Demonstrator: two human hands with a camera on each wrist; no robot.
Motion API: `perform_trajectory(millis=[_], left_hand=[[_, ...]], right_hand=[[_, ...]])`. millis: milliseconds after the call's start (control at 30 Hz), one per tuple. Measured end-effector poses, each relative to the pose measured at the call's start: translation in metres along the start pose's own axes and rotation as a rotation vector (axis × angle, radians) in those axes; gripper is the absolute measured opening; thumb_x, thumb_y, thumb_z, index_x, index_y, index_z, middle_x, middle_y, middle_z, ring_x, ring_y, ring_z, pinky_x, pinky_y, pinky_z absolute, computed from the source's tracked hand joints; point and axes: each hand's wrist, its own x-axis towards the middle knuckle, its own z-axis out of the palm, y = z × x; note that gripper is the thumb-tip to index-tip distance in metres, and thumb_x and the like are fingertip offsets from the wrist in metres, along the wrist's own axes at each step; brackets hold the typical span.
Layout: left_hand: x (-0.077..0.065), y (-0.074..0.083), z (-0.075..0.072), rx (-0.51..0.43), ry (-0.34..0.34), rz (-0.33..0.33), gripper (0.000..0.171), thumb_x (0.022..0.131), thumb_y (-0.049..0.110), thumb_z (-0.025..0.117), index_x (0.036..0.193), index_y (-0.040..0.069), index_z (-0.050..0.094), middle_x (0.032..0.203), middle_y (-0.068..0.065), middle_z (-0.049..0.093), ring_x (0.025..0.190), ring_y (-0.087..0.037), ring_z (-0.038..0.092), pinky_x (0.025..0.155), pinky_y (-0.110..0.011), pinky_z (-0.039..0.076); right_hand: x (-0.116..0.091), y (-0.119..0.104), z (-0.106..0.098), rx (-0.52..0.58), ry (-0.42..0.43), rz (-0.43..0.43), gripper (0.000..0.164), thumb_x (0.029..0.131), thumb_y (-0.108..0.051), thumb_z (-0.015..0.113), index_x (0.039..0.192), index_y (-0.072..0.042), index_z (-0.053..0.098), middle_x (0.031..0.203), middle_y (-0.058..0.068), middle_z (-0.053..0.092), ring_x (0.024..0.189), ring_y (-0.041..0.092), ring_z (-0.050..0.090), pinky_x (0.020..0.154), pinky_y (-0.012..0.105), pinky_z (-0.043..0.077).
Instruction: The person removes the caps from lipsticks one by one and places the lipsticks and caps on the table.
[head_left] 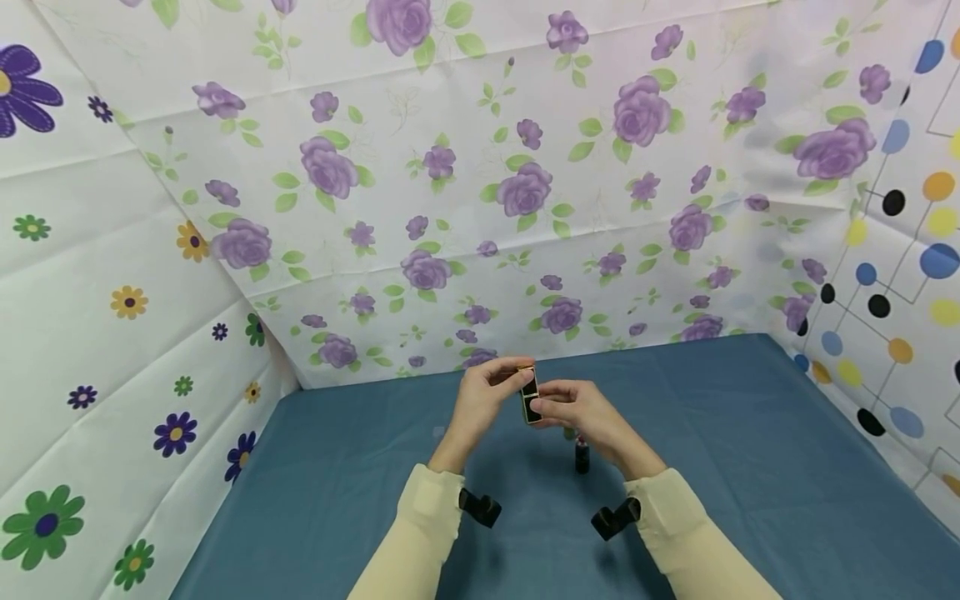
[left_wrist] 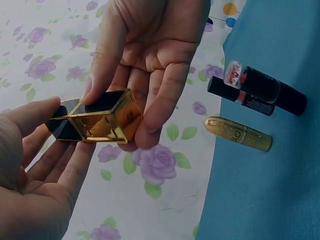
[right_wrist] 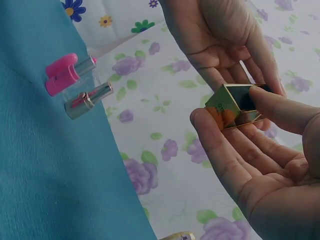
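Observation:
Both hands hold a square black-and-gold lipstick tube [head_left: 531,407] raised above the table. My left hand [head_left: 483,396] pinches its upper part between thumb and fingers. On the lower part, my right hand [head_left: 573,408] has its thumb against a black side and its fingers around the other side. A gold band crosses the tube between the two hands. In the left wrist view, the gold end face [left_wrist: 132,119] carries faint lettering, next to the right hand's fingers. The right wrist view also shows this engraved end, beside the right fingertips [right_wrist: 201,117].
A black lipstick [head_left: 582,458] stands below the right hand. Near it are a slim black tube [left_wrist: 240,95], one with a clear faceted top [left_wrist: 234,74] and a gold bullet-shaped lipstick [left_wrist: 239,134]. Pink [right_wrist: 64,80] and silver-grey [right_wrist: 82,103] lipsticks stand elsewhere on the blue tablecloth [head_left: 345,475].

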Motion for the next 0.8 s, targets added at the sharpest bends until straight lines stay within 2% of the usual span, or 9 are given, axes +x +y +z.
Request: perform_trajectory(millis=[267, 500, 600, 800], left_hand=[[0.007, 0.005, -0.006, -0.092, -0.030, -0.038, 0.034, 0.101, 0.025, 0.072, 0.131, 0.008, 0.073, 0.129, -0.008, 0.070, 0.118, -0.023, 0.066, 0.107, -0.047, 0.051], [0.008, 0.007, -0.010, -0.108, -0.029, -0.075, 0.035, 0.101, 0.029, 0.073, 0.131, 0.011, 0.074, 0.129, -0.005, 0.070, 0.119, -0.022, 0.065, 0.108, -0.046, 0.050], [0.007, 0.005, -0.011, -0.123, -0.018, -0.079, 0.033, 0.101, 0.026, 0.072, 0.130, 0.011, 0.074, 0.129, -0.007, 0.071, 0.117, -0.023, 0.066, 0.107, -0.044, 0.052], [0.004, -0.004, -0.013, -0.148, 0.002, -0.078, 0.035, 0.101, 0.022, 0.073, 0.130, 0.004, 0.073, 0.126, -0.010, 0.072, 0.114, -0.023, 0.069, 0.101, -0.040, 0.056]], right_hand=[[0.006, -0.007, 0.004, 0.039, 0.009, -0.013, 0.053, 0.100, -0.023, 0.073, 0.140, 0.008, 0.058, 0.132, 0.023, 0.065, 0.114, 0.031, 0.070, 0.101, 0.046, 0.056], [0.008, -0.010, 0.007, 0.035, 0.023, -0.006, 0.052, 0.100, -0.021, 0.074, 0.140, 0.009, 0.058, 0.131, 0.024, 0.066, 0.111, 0.030, 0.071, 0.099, 0.045, 0.057], [0.009, -0.008, 0.008, 0.029, 0.012, -0.011, 0.053, 0.101, -0.020, 0.072, 0.140, 0.011, 0.056, 0.132, 0.025, 0.065, 0.110, 0.030, 0.072, 0.100, 0.047, 0.057], [0.010, 0.000, 0.011, 0.026, -0.009, -0.004, 0.053, 0.102, -0.019, 0.071, 0.140, 0.014, 0.055, 0.131, 0.026, 0.065, 0.105, 0.029, 0.074, 0.099, 0.046, 0.057]])
